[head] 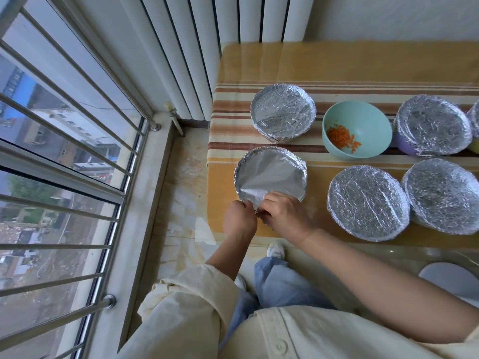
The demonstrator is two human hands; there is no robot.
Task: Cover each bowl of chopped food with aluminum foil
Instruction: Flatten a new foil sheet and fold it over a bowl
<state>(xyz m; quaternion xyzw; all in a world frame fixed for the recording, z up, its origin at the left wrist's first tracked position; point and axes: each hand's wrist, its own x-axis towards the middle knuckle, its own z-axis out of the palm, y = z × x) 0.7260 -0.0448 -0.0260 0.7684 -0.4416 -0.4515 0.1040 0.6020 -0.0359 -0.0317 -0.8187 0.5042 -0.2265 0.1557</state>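
1 head-worn view, steeply downward

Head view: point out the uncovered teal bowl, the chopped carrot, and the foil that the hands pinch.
teal bowl (373,120), head view, bare inner wall.
chopped carrot (338,136), head view, middle of the pile.
foil (274,172), head view, smooth flat top.

Place: a home, an eating corner in a flat high above the street.
Window: tall glazed window with steel guard bars (64,161), rooftops below.
Heating: white ribbed radiator (181,47).
Tabletop: yellow, brown-striped tabletop (363,63) under glossy clear cover, carrying foil-covered bowls (282,112) and a teal round bowl (368,120) of chopped carrot.
Floor: pale marbled tile floor (186,177).
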